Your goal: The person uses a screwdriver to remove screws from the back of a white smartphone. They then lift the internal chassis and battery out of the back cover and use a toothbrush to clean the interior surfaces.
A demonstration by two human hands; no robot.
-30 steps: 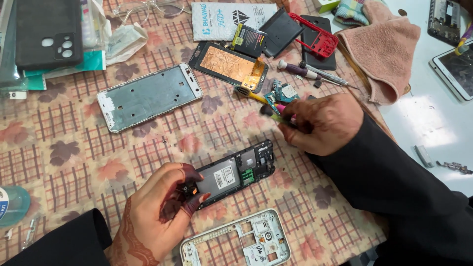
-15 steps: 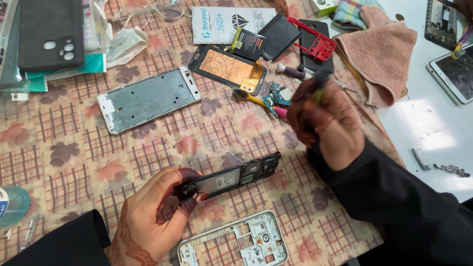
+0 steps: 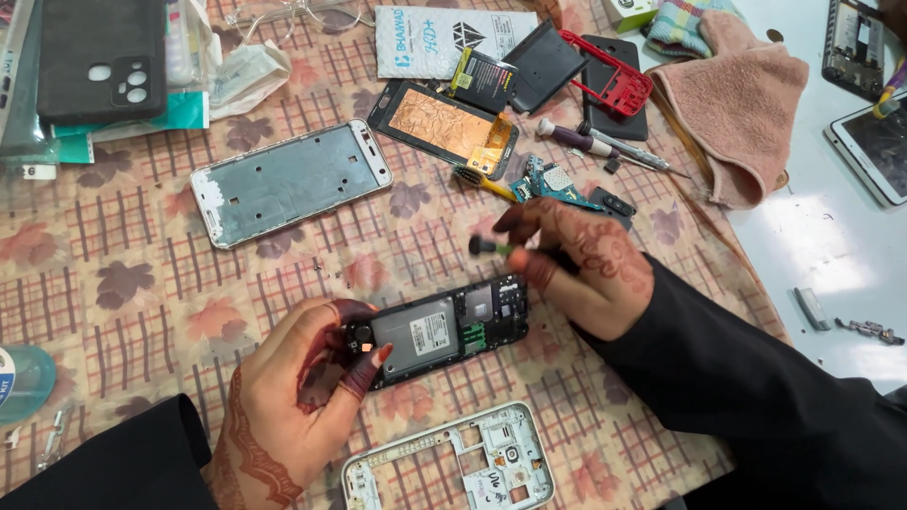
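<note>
From the head camera, the left hand (image 3: 302,397) grips the near end of an opened black phone body (image 3: 439,331) lying flat on the leaf-patterned cloth (image 3: 123,283). Just above it, the right hand (image 3: 581,264) pinches a small green-handled screwdriver (image 3: 491,247), its dark end clear of the phone.

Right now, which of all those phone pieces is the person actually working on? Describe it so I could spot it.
Start at the leaf-patterned tablecloth and look to its near middle, between the two hands. There the left hand grips one end of a black opened phone body, insides facing up. Unlike the silver frame farther back and the white frame nearer, it is black.
</note>
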